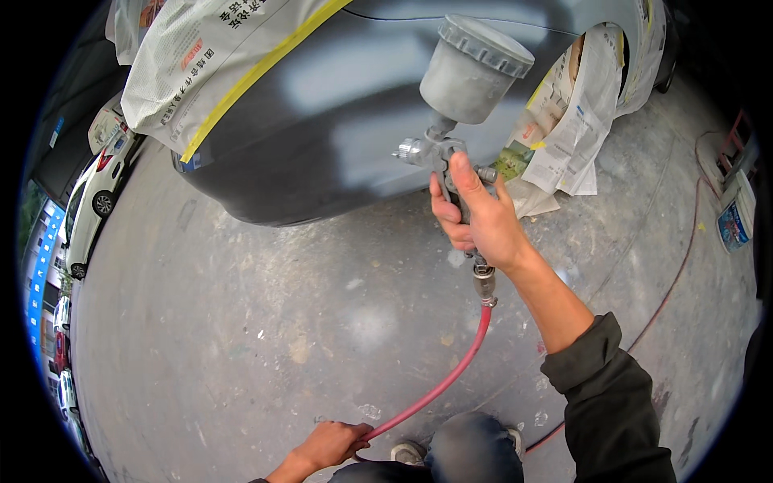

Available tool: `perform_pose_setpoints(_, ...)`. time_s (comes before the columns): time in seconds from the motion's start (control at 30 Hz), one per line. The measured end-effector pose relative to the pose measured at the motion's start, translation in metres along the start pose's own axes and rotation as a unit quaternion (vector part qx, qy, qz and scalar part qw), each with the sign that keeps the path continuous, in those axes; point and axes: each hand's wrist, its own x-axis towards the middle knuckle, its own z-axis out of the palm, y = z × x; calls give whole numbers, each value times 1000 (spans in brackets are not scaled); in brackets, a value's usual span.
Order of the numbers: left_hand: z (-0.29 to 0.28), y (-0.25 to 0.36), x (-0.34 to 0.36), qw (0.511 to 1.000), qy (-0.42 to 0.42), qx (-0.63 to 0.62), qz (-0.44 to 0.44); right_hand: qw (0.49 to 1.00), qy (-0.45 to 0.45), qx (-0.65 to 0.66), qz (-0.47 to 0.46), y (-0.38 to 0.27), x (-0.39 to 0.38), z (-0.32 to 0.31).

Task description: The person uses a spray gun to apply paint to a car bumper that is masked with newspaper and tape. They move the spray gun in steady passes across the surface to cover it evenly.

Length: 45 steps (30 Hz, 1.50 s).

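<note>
Left hand (pixel 334 444) grips red hose (pixel 451 374) | right hand (pixel 477 219) holds spray gun (pixel 459 97)

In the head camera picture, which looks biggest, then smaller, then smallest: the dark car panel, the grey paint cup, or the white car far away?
1. Dark car panel.
2. Grey paint cup.
3. White car.
The cup sits much nearer the camera, so this is only how they look.

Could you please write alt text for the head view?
A right hand holds a spray gun toward a dark car panel masked with newspaper; the left hand grips its red hose above concrete floor.
</note>
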Motion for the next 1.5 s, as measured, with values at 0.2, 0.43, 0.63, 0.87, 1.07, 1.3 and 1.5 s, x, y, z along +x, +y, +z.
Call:
perform_pose_setpoints(0.2,-9,1,22,999,-27,18,31,998,52,-25,-5,-7,8,-14)
perform_pose_setpoints(0.43,-24,25,58,997,-53,38,51,984,172,-34,-12,-12,5,-75)
perform_pose_setpoints(0.63,-42,46,75,995,-69,42,65,974,226,-18,-18,-18,4,-118)
perform_pose_setpoints(0.87,-38,61,90,993,-65,67,71,964,265,-26,-2,-23,5,-153)
perform_pose_setpoints(1.07,-36,65,84,997,-35,44,45,948,315,-25,-21,-29,4,-160)
perform_pose_setpoints(1.3,-36,81,52,999,-27,29,-6,977,212,-18,9,-40,4,-114)
perform_pose_setpoints(1.5,-32,77,22,1000,8,8,-8,991,128,-17,42,-51,6,-66)
